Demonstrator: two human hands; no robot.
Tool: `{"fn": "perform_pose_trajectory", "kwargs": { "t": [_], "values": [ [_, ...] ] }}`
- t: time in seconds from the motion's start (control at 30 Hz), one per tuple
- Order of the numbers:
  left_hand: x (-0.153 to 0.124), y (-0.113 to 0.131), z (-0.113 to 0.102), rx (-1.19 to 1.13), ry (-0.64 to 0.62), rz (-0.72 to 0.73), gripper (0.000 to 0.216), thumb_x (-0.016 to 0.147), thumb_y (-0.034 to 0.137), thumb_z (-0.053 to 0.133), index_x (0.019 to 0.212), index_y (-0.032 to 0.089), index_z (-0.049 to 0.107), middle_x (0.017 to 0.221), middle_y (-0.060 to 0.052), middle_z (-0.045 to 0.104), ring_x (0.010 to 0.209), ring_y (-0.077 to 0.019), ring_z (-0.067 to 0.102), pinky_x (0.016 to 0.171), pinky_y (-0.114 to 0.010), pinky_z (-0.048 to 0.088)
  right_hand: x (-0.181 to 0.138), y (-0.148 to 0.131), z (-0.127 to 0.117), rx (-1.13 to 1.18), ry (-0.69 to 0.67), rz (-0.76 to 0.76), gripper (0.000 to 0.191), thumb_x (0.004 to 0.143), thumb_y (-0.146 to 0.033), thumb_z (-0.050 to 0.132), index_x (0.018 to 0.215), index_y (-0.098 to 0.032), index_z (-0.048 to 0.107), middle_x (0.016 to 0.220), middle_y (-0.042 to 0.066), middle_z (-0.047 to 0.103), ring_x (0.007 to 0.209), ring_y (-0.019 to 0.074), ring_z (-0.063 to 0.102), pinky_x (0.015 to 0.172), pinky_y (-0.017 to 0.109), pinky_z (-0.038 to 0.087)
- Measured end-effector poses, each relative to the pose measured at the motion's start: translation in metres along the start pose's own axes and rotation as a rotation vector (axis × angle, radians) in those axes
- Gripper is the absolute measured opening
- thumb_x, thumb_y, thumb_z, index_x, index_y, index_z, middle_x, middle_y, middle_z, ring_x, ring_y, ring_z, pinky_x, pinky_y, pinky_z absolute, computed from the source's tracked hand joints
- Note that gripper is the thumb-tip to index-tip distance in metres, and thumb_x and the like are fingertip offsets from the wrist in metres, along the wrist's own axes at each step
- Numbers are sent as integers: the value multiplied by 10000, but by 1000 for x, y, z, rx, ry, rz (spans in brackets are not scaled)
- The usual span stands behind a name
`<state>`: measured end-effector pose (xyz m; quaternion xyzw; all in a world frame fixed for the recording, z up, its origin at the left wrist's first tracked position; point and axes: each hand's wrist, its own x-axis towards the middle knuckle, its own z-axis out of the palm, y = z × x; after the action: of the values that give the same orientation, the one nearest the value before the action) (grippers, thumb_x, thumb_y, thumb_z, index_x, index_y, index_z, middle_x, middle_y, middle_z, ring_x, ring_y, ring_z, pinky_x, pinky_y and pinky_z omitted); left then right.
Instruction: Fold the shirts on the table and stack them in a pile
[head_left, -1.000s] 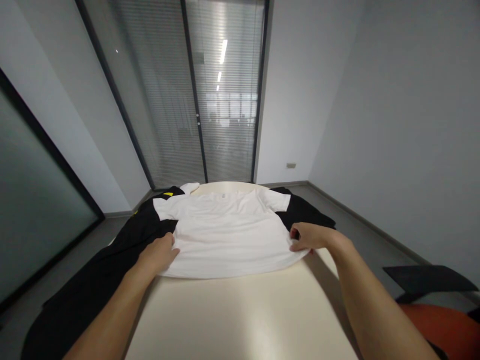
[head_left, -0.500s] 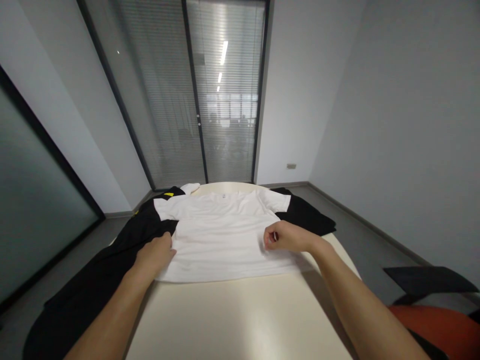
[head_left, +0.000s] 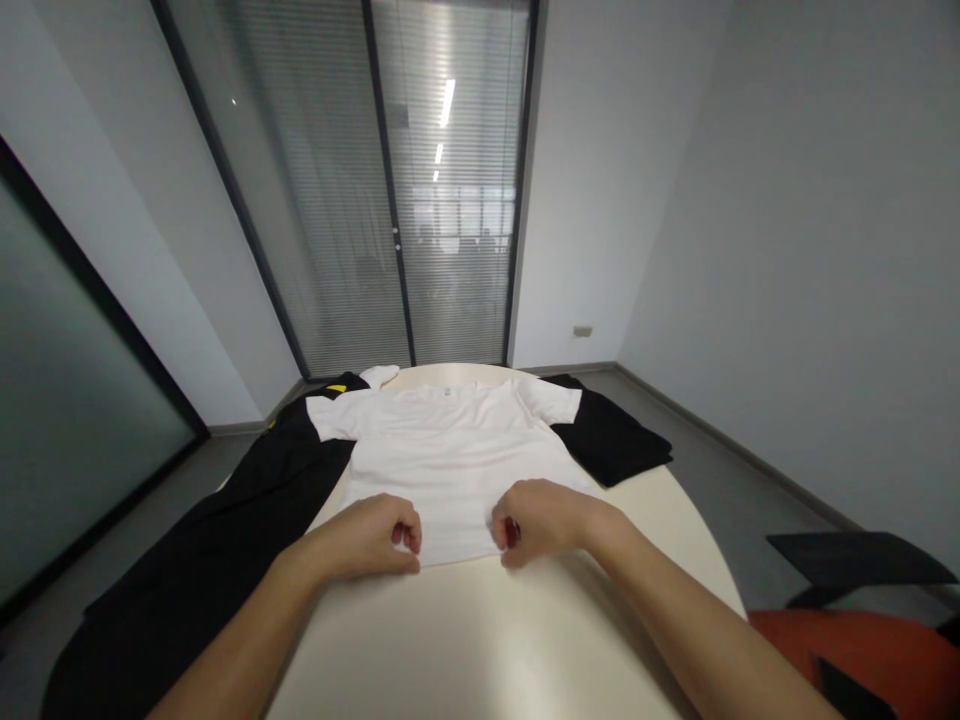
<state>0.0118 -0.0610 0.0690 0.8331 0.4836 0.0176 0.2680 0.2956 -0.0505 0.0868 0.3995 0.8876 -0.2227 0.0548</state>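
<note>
A white short-sleeved T-shirt [head_left: 457,460] lies spread on the table, its collar at the far side and its bottom hem toward me. My left hand [head_left: 367,538] is at the left part of that hem, with curled fingers and the thumb low beside the edge. Over the hem's right part is my right hand [head_left: 547,522], also curled, its thumb apart from the fingers. The cloth looks flat between the two hands, and neither visibly lifts it. Both hands hide parts of the hem.
Black clothing [head_left: 202,530] with yellow marks covers the pale table's [head_left: 480,640] left side. A folded black garment [head_left: 615,440] lies at the right, partly beneath the shirt's sleeve. An orange-seated chair [head_left: 847,650] stands at the lower right.
My left hand has moved right and toward me, from the shirt's left side to its bottom hem. My right hand has come toward me and left, down to the hem.
</note>
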Motion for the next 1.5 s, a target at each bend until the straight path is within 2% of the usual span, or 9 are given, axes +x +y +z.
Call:
{"fn": "perform_pose_trajectory", "kwargs": {
  "t": [0.27, 0.43, 0.7, 1.03, 1.1, 1.17, 1.27, 1.33, 1.5],
  "values": [
    [-6, 18, 0, 223, 87, -1, 189, 710, 218, 565, 807, 246, 724, 866, -31, 727, 777, -199, 639, 661, -268, 395, -2, -29, 1, -357, 66, 179, 235, 680, -215, 648, 871, -177, 779, 864, 130, 755, 780, 279, 705, 644, 305, 450],
    [-11, 29, -1, 238, 57, -47, 193, 666, 170, 545, 745, 240, 707, 791, -26, 732, 710, -196, 633, 605, -272, 369, -5, -32, -2, -305, 13, 185, 257, 679, -254, 686, 901, -185, 793, 859, 125, 760, 774, 284, 705, 628, 304, 447],
    [-31, 47, 0, 73, -336, -107, 139, 563, 208, 673, 679, 226, 748, 664, 9, 710, 568, -149, 581, 499, -237, 381, -13, -45, -2, -41, -382, 63, 221, 645, -315, 812, 827, -198, 771, 718, -6, 719, 648, 163, 640, 575, 240, 411],
    [-40, 70, 33, -20, -958, -198, 165, 503, 59, 598, 502, 221, 564, 421, 49, 526, 328, -149, 484, 359, -248, 406, -11, -63, 49, 470, -1081, 35, 285, 614, -301, 852, 567, -199, 590, 490, -66, 598, 499, 133, 612, 548, 237, 525],
    [-37, 67, 32, -101, -984, -171, 137, 541, 87, 623, 578, 219, 611, 470, 41, 574, 349, -149, 514, 377, -247, 425, -11, -60, 46, 528, -985, -62, 244, 646, -339, 828, 635, -191, 634, 550, -63, 614, 525, 123, 617, 570, 227, 517],
    [-34, 63, 25, -254, -876, -126, 137, 615, 188, 681, 749, 218, 683, 587, 28, 649, 432, -142, 579, 436, -232, 449, -10, -53, 36, 547, -681, -178, 159, 739, -320, 755, 810, -190, 700, 671, -53, 648, 594, 100, 622, 628, 201, 489],
    [-28, 60, 15, -266, -477, 23, 296, 687, 315, 717, 966, 220, 699, 770, 4, 715, 603, -147, 641, 535, -219, 453, -4, -37, 19, 242, 24, -108, 164, 850, -291, 632, 958, -194, 709, 780, -11, 684, 691, 115, 609, 657, 208, 413],
    [-22, 58, 15, -71, -179, 122, 251, 746, 316, 686, 978, 222, 692, 879, -19, 724, 760, -178, 660, 659, -251, 478, 3, -23, 13, 32, 323, 68, 206, 924, -308, 541, 1014, -195, 688, 833, 27, 707, 752, 146, 617, 689, 239, 388],
    [5, 34, 24, 250, 301, 172, 253, 897, 333, 559, 1115, 220, 621, 1207, -78, 631, 1120, -247, 567, 981, -358, 431, 20, 26, 8, -161, 582, 420, 289, 1001, -319, 414, 1173, -183, 601, 1130, 110, 671, 992, 196, 624, 762, 258, 405]
  ]
}}
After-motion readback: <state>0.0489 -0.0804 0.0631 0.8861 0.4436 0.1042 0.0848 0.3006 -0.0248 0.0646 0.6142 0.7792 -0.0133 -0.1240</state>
